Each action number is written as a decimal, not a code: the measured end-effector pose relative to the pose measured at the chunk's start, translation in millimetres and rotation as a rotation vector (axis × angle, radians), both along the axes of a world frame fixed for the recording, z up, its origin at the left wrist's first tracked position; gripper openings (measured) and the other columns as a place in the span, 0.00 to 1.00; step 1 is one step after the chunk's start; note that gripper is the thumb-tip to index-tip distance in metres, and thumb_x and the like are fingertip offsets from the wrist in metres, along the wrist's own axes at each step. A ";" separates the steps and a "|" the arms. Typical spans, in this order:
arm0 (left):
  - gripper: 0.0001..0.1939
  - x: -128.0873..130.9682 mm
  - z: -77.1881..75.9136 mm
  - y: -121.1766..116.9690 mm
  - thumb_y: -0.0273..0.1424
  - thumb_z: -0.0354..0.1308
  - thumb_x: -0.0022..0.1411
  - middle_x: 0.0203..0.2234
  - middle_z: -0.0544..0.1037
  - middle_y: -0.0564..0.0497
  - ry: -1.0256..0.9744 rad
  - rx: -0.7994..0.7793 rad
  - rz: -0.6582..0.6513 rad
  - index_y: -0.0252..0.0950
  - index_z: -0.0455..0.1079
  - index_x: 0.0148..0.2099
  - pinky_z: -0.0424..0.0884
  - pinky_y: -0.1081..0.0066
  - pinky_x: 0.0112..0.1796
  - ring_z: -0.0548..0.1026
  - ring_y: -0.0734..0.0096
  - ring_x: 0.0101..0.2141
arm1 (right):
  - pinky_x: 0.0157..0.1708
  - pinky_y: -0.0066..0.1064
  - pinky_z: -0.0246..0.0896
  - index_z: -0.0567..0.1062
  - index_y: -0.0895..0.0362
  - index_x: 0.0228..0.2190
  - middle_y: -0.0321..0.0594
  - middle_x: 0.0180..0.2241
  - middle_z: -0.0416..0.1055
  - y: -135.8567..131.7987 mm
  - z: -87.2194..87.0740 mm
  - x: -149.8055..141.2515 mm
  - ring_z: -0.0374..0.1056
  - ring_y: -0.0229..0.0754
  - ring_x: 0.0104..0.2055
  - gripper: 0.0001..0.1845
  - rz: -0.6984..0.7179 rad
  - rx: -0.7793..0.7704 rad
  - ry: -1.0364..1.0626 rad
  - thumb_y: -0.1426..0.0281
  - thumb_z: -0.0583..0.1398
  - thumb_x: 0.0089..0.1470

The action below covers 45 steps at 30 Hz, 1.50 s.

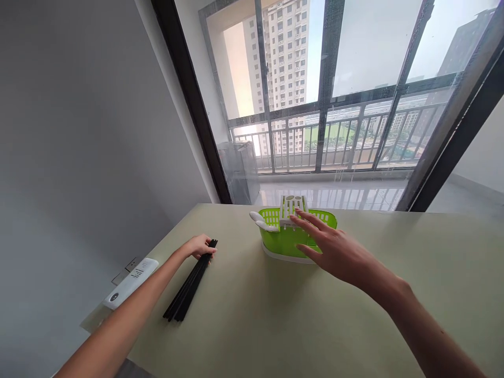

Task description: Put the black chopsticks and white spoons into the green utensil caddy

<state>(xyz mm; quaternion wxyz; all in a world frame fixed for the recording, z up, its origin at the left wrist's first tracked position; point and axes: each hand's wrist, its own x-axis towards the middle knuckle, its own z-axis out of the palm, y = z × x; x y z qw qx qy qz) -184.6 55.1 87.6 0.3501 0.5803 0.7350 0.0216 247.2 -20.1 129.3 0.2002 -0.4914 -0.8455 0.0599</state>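
A bundle of black chopsticks point(189, 289) lies slantwise on the table to the left. My left hand point(199, 247) is closed around their far end, with some of its fingers hidden behind them. At the middle of the table stands a green basket point(281, 242) with slotted sides and a white base. A white slotted holder point(292, 203) sits across its top. White spoons point(263, 222) stick out over its left rim. In front of the basket's right part is my right hand point(328, 241), fingers spread and holding nothing. Its fingertips overlap the holder; I cannot tell whether they touch it.
A white power strip point(132, 283) lies along the table's left edge, near a wall socket point(131, 265). The pale green table point(244, 325) reaches back to a glass sliding door point(366, 131). Beyond the glass, a covered grey appliance point(239, 168) stands on the balcony.
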 end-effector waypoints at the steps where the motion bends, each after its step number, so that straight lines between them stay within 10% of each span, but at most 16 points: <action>1: 0.24 -0.8 -2.9 1.8 0.51 0.71 0.37 0.26 0.83 0.48 0.050 0.022 -0.018 0.38 0.70 0.28 0.74 0.69 0.25 0.81 0.59 0.27 | 0.45 0.50 0.78 0.54 0.50 0.70 0.43 0.73 0.47 0.1 0.1 0.0 0.76 0.56 0.53 0.33 0.002 -0.008 -0.001 0.66 0.53 0.67; 13: 0.21 -7.1 -18.2 3.4 0.49 0.61 0.52 0.34 0.82 0.51 0.390 0.167 -0.173 0.39 0.72 0.41 0.71 0.70 0.29 0.79 0.65 0.26 | 0.44 0.48 0.78 0.54 0.48 0.70 0.43 0.73 0.47 1.2 -3.0 1.1 0.77 0.56 0.52 0.34 0.007 0.005 0.003 0.65 0.53 0.67; 18: 0.28 2.0 -11.3 -1.4 0.48 0.63 0.53 0.43 0.80 0.44 0.485 0.262 -0.198 0.38 0.71 0.52 0.74 0.61 0.42 0.79 0.51 0.44 | 0.45 0.46 0.79 0.52 0.48 0.71 0.44 0.73 0.46 2.0 -3.5 1.3 0.74 0.57 0.56 0.35 0.016 -0.003 0.008 0.64 0.54 0.67; 24: 0.49 39.2 4.7 -6.7 0.49 0.64 0.57 0.63 0.61 0.37 0.406 0.632 -0.346 0.39 0.47 0.72 0.65 0.51 0.60 0.67 0.47 0.61 | 0.46 0.48 0.78 0.53 0.50 0.71 0.45 0.73 0.45 1.5 -2.4 0.9 0.74 0.58 0.56 0.34 0.016 -0.013 -0.003 0.65 0.54 0.67; 32: 0.56 124.2 36.0 -3.9 0.54 0.72 0.49 0.64 0.61 0.40 -0.051 1.003 -0.584 0.47 0.47 0.71 0.70 0.48 0.57 0.68 0.49 0.60 | 0.46 0.49 0.78 0.52 0.49 0.71 0.41 0.74 0.44 2.2 -2.7 -0.1 0.73 0.58 0.57 0.35 -0.001 -0.028 -0.004 0.66 0.54 0.66; 45: 0.30 174.4 42.3 25.6 0.55 0.63 0.59 0.46 0.81 0.44 0.228 1.078 -0.977 0.40 0.71 0.55 0.74 0.60 0.45 0.78 0.56 0.45 | 0.46 0.50 0.78 0.53 0.50 0.70 0.40 0.74 0.43 2.6 0.0 -0.5 0.73 0.58 0.57 0.35 -0.005 -0.023 -0.014 0.66 0.55 0.65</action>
